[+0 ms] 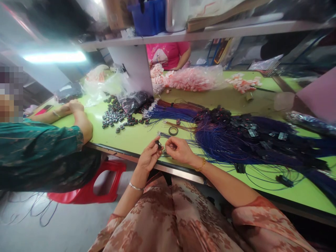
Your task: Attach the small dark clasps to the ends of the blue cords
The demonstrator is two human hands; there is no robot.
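My left hand pinches a small black connector housing at the near edge of the green table. My right hand is closed on thin wires, fingertips meeting the left hand's. Just beyond lie a few loose blue wires and a dark ring. A big bundle of blue and purple wires with black housings spreads across the table to the right.
A pile of small black housings lies at the left centre. A co-worker in a green sleeve rests an arm on the table's left end, by a red stool. Bags of pink parts lie behind; another person in pink stands beyond.
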